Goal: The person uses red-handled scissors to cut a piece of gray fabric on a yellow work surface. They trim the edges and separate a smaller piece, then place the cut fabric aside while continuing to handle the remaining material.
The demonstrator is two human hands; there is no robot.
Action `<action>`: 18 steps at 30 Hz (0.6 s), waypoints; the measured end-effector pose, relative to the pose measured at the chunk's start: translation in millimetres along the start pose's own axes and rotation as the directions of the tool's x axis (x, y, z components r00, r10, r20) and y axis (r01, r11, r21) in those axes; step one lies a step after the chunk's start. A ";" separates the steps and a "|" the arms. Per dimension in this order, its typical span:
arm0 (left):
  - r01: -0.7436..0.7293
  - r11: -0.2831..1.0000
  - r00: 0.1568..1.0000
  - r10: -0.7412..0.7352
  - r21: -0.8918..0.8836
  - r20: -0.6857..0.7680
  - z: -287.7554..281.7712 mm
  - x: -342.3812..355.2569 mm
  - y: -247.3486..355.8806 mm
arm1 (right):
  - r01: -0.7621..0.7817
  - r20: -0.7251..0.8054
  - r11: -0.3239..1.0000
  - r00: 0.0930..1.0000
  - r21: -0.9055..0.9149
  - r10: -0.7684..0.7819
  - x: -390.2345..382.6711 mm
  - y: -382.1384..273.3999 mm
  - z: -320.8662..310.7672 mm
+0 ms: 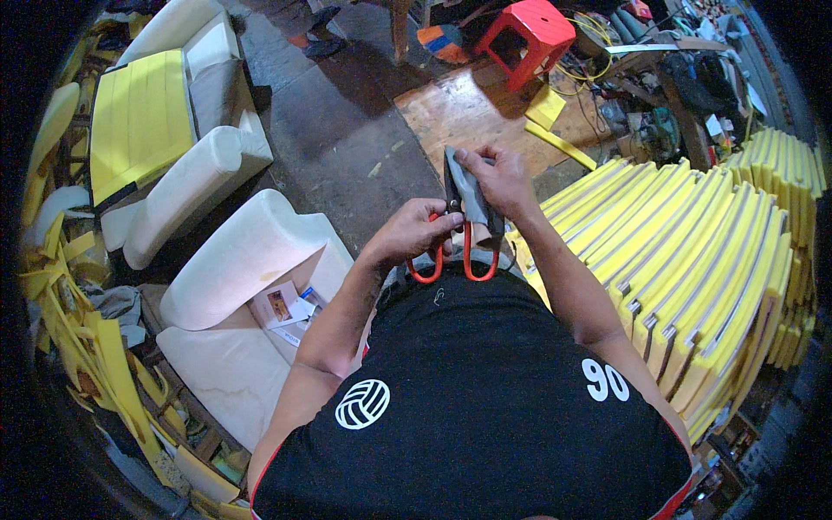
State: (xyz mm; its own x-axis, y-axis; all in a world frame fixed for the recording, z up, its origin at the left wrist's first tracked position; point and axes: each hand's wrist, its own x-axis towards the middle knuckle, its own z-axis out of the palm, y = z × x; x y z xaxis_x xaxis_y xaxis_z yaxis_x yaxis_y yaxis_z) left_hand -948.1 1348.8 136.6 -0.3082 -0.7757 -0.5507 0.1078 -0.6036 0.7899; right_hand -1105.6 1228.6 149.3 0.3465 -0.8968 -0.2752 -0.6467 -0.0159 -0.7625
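In front of my torso, a pair of scissors [469, 256] with red-orange handle loops points its dark blades away from me. My left hand [409, 232] is closed on the scissors near the pivot, thumb on top, and no fingers fill the right loop. Beside the blades, my right hand [503, 184] pinches a grey piece of cloth-like material [472, 198] between thumb and fingers. This grey piece lies along the right side of the blades and partly covers them. Whether the blades are cutting into it, I cannot tell.
Rows of yellow foam pieces [685, 251] are stacked on the right. Pale upholstered seats [234, 251] stand on the left, one bearing papers [282, 303]. A yellow panel [143, 121] lies farther back. Ahead, a red stool [529, 39] sits by a wooden board [468, 108].
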 end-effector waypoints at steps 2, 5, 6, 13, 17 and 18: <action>-0.009 1.000 1.000 0.009 -0.019 -0.009 0.7 -0.8 0.2 | 0.085 -0.101 0.993 0.991 -0.076 -0.093 17.8 12.2 1.0; -0.013 0.999 0.999 0.011 -0.041 -0.043 0.1 -7.2 10.9 | 0.060 -0.227 0.988 0.970 -0.141 -0.091 28.1 14.8 -6.8; -0.008 0.999 0.999 0.005 -0.052 -0.054 -2.0 -9.0 15.5 | 0.015 -0.196 0.999 0.980 -0.051 -0.025 26.6 10.2 -13.8; -0.029 0.993 0.999 0.026 -0.111 -0.029 -7.1 0.0 2.7 | 0.026 0.095 0.989 0.995 0.145 -0.040 0.4 -3.8 -22.5; -0.060 0.993 0.998 0.060 -0.106 -0.002 -5.7 3.3 5.2 | -0.014 0.146 0.977 0.989 0.214 -0.018 11.7 11.0 -13.5; -0.057 0.990 0.998 0.056 -0.131 -0.014 -7.7 4.7 4.3 | -0.012 0.125 0.974 0.992 0.226 -0.017 13.1 10.2 -19.7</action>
State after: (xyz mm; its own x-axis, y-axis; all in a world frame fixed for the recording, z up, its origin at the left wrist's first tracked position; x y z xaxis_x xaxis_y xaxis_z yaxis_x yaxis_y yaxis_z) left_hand -941.8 1341.1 135.4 -0.2884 -0.8106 -0.5097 0.2479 -0.5773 0.7779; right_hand -1121.0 1207.9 149.5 0.4392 -0.8342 -0.3334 -0.4805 0.0954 -0.8718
